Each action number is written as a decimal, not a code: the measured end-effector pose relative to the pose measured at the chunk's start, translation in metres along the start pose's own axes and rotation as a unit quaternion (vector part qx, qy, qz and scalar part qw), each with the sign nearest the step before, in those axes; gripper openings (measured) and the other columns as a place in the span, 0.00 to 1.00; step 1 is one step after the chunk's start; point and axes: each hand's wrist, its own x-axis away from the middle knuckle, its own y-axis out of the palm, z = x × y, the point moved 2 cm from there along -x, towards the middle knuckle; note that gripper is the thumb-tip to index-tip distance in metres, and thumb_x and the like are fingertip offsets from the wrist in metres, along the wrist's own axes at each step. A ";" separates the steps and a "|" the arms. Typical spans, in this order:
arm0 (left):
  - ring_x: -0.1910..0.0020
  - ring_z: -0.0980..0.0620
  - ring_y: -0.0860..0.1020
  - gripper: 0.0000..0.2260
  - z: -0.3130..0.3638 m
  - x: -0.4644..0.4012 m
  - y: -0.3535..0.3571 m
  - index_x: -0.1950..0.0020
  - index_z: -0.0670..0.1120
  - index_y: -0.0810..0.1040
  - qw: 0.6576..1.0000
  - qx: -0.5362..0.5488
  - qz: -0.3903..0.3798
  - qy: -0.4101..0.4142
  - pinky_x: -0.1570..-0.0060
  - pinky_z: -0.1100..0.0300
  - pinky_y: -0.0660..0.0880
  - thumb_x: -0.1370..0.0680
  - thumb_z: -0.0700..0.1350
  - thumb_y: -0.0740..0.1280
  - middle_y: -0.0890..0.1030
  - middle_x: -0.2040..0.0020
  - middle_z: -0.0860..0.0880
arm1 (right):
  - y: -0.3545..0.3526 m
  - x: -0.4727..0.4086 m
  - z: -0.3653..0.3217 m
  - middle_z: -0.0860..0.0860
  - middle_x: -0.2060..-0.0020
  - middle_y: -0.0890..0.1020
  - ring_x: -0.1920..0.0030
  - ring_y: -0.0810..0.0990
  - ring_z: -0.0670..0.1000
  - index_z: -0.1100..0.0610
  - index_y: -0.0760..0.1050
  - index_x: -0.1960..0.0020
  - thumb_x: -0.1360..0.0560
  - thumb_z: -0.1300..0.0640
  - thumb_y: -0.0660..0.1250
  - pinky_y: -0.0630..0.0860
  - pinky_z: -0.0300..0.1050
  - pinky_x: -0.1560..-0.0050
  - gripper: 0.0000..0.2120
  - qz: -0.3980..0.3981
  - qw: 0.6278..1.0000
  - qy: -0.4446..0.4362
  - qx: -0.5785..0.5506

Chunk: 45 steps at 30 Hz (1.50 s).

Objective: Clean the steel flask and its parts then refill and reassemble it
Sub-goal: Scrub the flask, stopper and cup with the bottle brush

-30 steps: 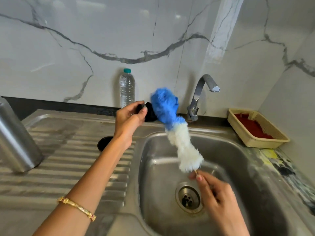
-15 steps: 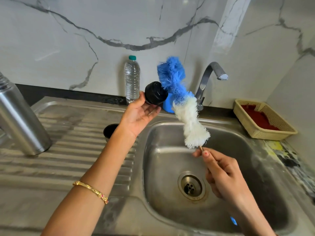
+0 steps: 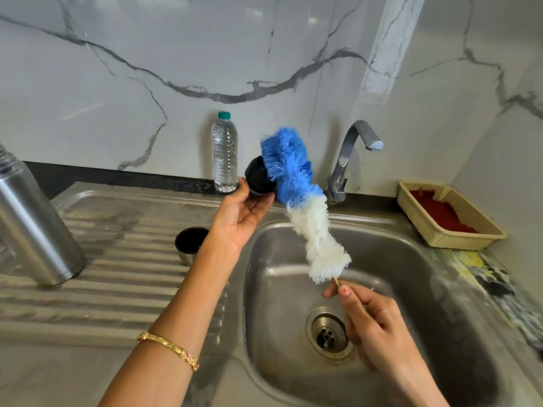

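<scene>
Hidden: black stopper (image 3: 258, 179) half behind bottle brush (image 3: 296, 183); steel flask (image 3: 32, 227) cut off at left
Left hand (image 3: 244, 215): fingers cradling the stopper
Right hand (image 3: 373, 321): pinching the brush stem

White marble-look wall panels (image 3: 147, 69) with grey veining meet in a corner at 1 o'clock. A black strip (image 3: 88, 174) runs along the wall base at 9 o'clock. Daylight glare streaks the panel at 12 o'clock.
</scene>
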 end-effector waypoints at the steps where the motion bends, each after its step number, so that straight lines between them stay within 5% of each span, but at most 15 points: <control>1: 0.58 0.46 0.80 0.09 -0.002 0.001 0.000 0.51 0.37 0.73 1.000 -0.018 -0.011 -0.013 0.61 0.56 0.80 0.19 0.42 0.57 0.82 0.60 0.40 | -0.001 -0.005 0.000 0.51 0.80 0.58 0.83 0.54 0.42 0.57 0.78 0.61 0.21 0.60 0.57 0.51 0.31 0.81 0.14 0.007 1.000 0.012 -0.012; 4: 0.61 0.49 0.81 0.09 0.000 0.002 0.010 0.51 0.38 0.74 0.998 -0.044 -0.033 -0.024 0.63 0.58 0.80 0.18 0.40 0.57 0.83 0.64 0.42 | -0.006 -0.025 -0.010 0.48 0.81 0.58 0.83 0.53 0.42 0.56 0.77 0.60 0.21 0.57 0.57 0.51 0.28 0.81 0.14 0.005 0.996 0.054 -0.067; 9: 0.60 0.47 0.81 0.09 0.002 0.002 0.003 0.54 0.38 0.74 0.998 0.060 0.006 0.006 0.66 0.58 0.80 0.19 0.40 0.58 0.83 0.64 0.42 | -0.003 0.006 0.003 0.48 0.81 0.59 0.82 0.52 0.43 0.57 0.77 0.57 0.22 0.53 0.57 0.53 0.25 0.78 0.13 -0.043 0.974 0.172 -0.141; 18: 0.60 0.51 0.78 0.10 -0.012 -0.006 0.007 0.56 0.39 0.72 0.993 0.059 0.065 0.074 0.63 0.62 0.79 0.20 0.44 0.59 0.81 0.68 0.44 | 0.011 -0.008 0.001 0.49 0.80 0.60 0.83 0.53 0.43 0.55 0.76 0.56 0.20 0.52 0.56 0.54 0.25 0.80 0.13 -0.074 0.950 0.229 -0.200; 23: 0.55 0.52 0.78 0.07 -0.019 -0.011 -0.016 0.52 0.40 0.74 0.991 0.001 0.097 0.090 0.63 0.65 0.80 0.22 0.44 0.62 0.78 0.54 0.43 | 0.015 0.008 0.016 0.50 0.80 0.60 0.84 0.55 0.43 0.56 0.76 0.56 0.21 0.52 0.56 0.55 0.25 0.80 0.13 -0.089 0.919 0.283 -0.258; 30: 0.57 0.52 0.76 0.07 -0.018 -0.026 -0.016 0.54 0.39 0.73 0.985 0.032 0.141 0.098 0.67 0.64 0.80 0.23 0.43 0.64 0.76 0.56 0.44 | 0.014 -0.011 0.008 0.51 0.79 0.61 0.83 0.54 0.43 0.56 0.78 0.55 0.20 0.52 0.56 0.54 0.25 0.78 0.14 -0.082 0.953 0.222 -0.188; 39: 0.60 0.51 0.77 0.08 -0.018 -0.008 -0.018 0.55 0.42 0.73 0.984 -0.065 0.142 0.083 0.68 0.62 0.79 0.24 0.46 0.65 0.77 0.57 0.44 | 0.018 -0.007 0.007 0.50 0.80 0.60 0.83 0.54 0.43 0.56 0.77 0.55 0.20 0.53 0.56 0.53 0.26 0.79 0.13 -0.064 0.958 0.212 -0.184; 45: 0.58 0.47 0.80 0.05 0.011 -0.001 -0.017 0.56 0.44 0.74 0.972 -0.128 0.144 0.132 0.52 0.48 0.78 0.26 0.41 0.69 0.79 0.55 0.45 | 0.009 0.008 0.023 0.51 0.80 0.60 0.82 0.55 0.42 0.59 0.79 0.56 0.25 0.53 0.59 0.54 0.26 0.78 0.12 -0.039 0.944 0.226 -0.238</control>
